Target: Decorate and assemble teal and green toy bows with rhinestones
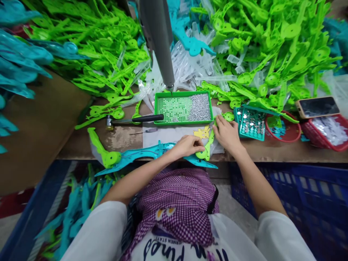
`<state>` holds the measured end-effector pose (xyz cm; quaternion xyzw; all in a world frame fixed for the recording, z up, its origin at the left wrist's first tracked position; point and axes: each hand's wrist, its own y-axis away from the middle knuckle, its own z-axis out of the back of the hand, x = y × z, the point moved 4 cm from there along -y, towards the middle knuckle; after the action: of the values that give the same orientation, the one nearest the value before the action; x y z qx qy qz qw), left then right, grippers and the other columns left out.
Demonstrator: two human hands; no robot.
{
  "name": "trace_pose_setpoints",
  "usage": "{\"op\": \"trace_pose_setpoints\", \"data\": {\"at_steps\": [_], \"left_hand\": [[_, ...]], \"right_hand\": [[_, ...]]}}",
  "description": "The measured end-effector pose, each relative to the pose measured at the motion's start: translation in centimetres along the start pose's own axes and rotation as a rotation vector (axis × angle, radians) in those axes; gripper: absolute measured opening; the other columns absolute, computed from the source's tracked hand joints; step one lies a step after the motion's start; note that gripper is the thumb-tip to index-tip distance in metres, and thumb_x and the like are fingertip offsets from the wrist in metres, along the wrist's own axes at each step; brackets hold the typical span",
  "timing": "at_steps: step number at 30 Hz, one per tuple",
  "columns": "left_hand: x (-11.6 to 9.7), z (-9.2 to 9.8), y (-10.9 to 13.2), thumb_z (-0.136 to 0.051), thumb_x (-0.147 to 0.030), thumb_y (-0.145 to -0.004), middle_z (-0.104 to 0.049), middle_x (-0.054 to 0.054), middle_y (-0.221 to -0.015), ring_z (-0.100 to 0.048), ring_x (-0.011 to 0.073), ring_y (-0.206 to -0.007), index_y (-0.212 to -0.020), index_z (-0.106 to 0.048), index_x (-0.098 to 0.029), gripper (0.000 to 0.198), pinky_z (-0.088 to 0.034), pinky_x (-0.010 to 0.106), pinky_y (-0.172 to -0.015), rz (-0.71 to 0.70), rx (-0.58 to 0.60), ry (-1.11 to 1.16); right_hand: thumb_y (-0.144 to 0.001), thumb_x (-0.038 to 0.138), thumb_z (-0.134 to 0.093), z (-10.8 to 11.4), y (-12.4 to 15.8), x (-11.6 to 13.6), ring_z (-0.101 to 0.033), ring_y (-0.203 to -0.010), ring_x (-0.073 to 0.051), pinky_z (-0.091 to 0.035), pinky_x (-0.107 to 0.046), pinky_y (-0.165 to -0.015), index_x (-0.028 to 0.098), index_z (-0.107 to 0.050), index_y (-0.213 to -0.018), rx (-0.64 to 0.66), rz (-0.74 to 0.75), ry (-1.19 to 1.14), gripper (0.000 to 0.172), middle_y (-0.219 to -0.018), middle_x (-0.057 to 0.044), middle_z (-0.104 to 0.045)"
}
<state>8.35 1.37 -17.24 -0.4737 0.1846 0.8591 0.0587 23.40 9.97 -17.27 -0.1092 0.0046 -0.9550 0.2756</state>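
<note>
A long turquoise plastic piece [141, 154] lies along the front edge of the bench, with a lime-green arm [110, 158] at its left end and another lime-green arm [208, 149] at its right end. My left hand [187, 145] is closed in a pinch over the round base of the right-hand arm; whatever is between the fingertips is hidden. Higher up, my right hand [227, 133] grips that same green arm, its fingers bent over it beside a grey cloth [160, 135].
A green tray [183, 123] of small metal pins stands behind my hands, under a grey machine shaft [160, 43]. A hammer [141, 119] and a thin screwdriver [146, 131] lie left. Turquoise trays [251, 123], red baskets [320, 132] and a phone [318, 107] sit right.
</note>
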Motion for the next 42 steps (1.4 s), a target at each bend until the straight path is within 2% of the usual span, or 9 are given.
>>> {"op": "trace_pose_setpoints", "data": {"at_steps": [16,20,22,25,28,31,33,37,42], "left_hand": [[0.8,-0.2,-0.3,-0.069,-0.032,-0.078,-0.074,0.003,-0.082,-0.064,0.0154,-0.077,-0.086,-0.075,-0.016,0.018,-0.043,0.024,-0.069,0.011,0.007,-0.002],[0.8,-0.2,-0.3,-0.069,-0.032,-0.078,-0.073,0.002,-0.079,-0.063,0.0150,-0.075,-0.083,-0.074,-0.016,0.017,-0.041,0.023,-0.066,0.008,0.008,-0.010],[0.9,-0.2,-0.4,-0.069,-0.032,-0.077,-0.073,0.002,-0.078,-0.063,0.0148,-0.074,-0.082,-0.074,-0.017,0.017,-0.040,0.023,-0.065,0.015,0.009,-0.025],[1.1,-0.3,-0.5,-0.069,-0.035,-0.077,-0.071,0.002,-0.074,-0.061,0.0145,-0.069,-0.081,-0.074,-0.017,0.020,-0.039,0.023,-0.062,0.004,0.016,-0.047],[1.3,-0.3,-0.5,-0.068,-0.038,-0.077,-0.070,0.001,-0.072,-0.059,0.0145,-0.066,-0.080,-0.073,-0.017,0.023,-0.038,0.024,-0.061,0.012,0.006,-0.049],[1.2,-0.3,-0.3,-0.068,-0.038,-0.077,-0.071,0.001,-0.075,-0.061,0.0153,-0.069,-0.081,-0.073,-0.017,0.022,-0.039,0.024,-0.061,0.050,0.016,-0.026],[1.1,-0.2,-0.2,-0.068,-0.037,-0.077,-0.073,0.002,-0.078,-0.063,0.0162,-0.073,-0.081,-0.073,-0.018,0.021,-0.041,0.024,-0.063,0.060,0.018,-0.014],[1.0,-0.1,0.0,-0.068,-0.037,-0.076,-0.074,0.003,-0.082,-0.065,0.0183,-0.079,-0.081,-0.073,-0.019,0.019,-0.043,0.024,-0.066,0.054,0.004,-0.027],[1.2,-0.2,-0.1,-0.067,-0.039,-0.077,-0.073,0.002,-0.081,-0.065,0.0194,-0.080,-0.082,-0.074,-0.021,0.020,-0.042,0.025,-0.065,0.026,0.009,-0.043]], "right_hand": [[-0.097,0.031,-0.022,-1.3,-0.4,0.2,-0.049,-0.128,-0.026,-0.035,-0.042,-0.101,0.004,-0.044,-0.139,-0.103,-0.061,0.079,0.054,-0.146,-0.020,-0.044],[-0.097,0.031,-0.026,-0.6,-0.1,0.4,-0.053,-0.123,-0.028,-0.034,-0.046,-0.100,0.006,-0.049,-0.135,-0.082,-0.022,0.088,0.051,-0.142,-0.020,-0.049],[-0.097,0.037,-0.030,1.0,-0.4,0.9,-0.049,-0.128,-0.029,-0.034,-0.048,-0.101,0.012,-0.048,-0.137,-0.125,-0.013,0.044,0.051,-0.142,-0.017,-0.049],[-0.096,0.047,-0.033,5.1,-2.9,3.8,-0.042,-0.134,-0.029,-0.035,-0.050,-0.102,0.021,-0.034,-0.147,-0.286,0.015,-0.141,0.058,-0.147,-0.014,-0.045],[-0.095,0.055,-0.032,8.4,-8.3,9.4,-0.043,-0.132,-0.028,-0.042,-0.048,-0.097,0.026,-0.023,-0.151,-0.340,0.113,-0.408,0.064,-0.142,-0.012,-0.048],[-0.089,0.064,-0.041,8.9,-13.2,15.3,-0.058,-0.109,-0.022,-0.050,-0.040,-0.084,0.024,-0.046,-0.136,-0.232,0.301,-0.744,0.062,-0.115,-0.007,-0.063],[-0.083,0.064,-0.051,7.9,-14.6,17.3,-0.062,-0.087,-0.018,-0.052,-0.034,-0.073,0.020,-0.060,-0.117,-0.190,0.340,-0.936,0.056,-0.092,-0.004,-0.065],[-0.079,0.062,-0.056,5.0,-13.5,15.6,-0.055,-0.057,-0.012,-0.050,-0.029,-0.057,0.019,-0.063,-0.098,-0.264,0.164,-1.166,0.047,-0.062,0.002,-0.055],[-0.086,0.064,-0.037,2.9,-12.1,11.8,-0.051,-0.045,-0.012,-0.044,-0.028,-0.048,0.019,-0.063,-0.092,-0.378,-0.026,-1.180,0.053,-0.052,0.004,-0.048]]}}
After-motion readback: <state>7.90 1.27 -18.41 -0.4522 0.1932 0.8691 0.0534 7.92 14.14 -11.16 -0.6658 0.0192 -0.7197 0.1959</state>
